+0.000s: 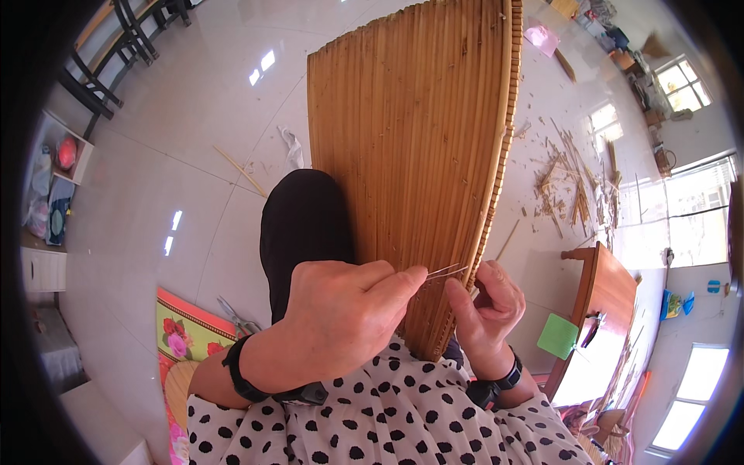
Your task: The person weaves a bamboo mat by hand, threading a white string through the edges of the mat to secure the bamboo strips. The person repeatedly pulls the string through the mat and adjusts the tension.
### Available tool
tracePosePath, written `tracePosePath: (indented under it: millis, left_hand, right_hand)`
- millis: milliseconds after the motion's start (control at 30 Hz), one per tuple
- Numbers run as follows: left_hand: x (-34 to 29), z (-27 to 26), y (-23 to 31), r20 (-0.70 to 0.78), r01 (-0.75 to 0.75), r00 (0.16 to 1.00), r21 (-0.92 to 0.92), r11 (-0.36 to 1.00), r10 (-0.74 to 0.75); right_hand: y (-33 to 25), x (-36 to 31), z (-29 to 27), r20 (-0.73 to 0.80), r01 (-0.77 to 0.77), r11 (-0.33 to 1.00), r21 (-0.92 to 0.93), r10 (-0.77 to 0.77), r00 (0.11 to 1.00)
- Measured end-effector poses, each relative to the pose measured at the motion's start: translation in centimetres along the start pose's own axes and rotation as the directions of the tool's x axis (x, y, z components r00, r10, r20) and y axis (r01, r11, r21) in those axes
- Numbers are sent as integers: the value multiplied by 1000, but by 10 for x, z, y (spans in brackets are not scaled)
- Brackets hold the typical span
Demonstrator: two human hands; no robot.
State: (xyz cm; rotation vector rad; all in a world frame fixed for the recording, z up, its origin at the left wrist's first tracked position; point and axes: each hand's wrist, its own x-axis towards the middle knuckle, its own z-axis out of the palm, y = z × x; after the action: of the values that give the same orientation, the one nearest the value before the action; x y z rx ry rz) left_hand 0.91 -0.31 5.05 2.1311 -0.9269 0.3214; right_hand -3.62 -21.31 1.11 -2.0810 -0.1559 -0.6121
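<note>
Bamboo slats, already bound along the right rim, are forming a large mat (pixel 411 139) propped upright over the person's knee. The left hand (pixel 341 318) is pinching thin strips (pixel 446 271) in a closed grip; the right hand (pixel 484 306) is gripping the mat's lower edge, where binding appears unfinished.

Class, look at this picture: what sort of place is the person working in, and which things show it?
Probably a home craft workshop for bamboo or reed weaving. A large woven slat panel stands at the person's hands, cut strips and scraps litter the pale tiled floor, and a wooden table stands nearby.
</note>
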Motion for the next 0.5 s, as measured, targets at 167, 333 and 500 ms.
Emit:
tracePosePath:
  millis: [167, 333, 500]
  left_hand:
    - [2, -3, 3, 4, -13, 1000, 14, 1000, 13]
    - [3, -4, 6, 0, 6, 1000, 13, 1000, -6]
    - [3, -5, 7, -2, 2, 1000, 24, 1000, -2]
  right_hand:
    - [-1, 0, 0, 7, -5, 1000, 13, 5, 1000]
    - [0, -1, -1, 11, -12, 1000, 21, 12, 1000]
    - [-1, -1, 0, 2, -10, 999, 35, 10, 1000]
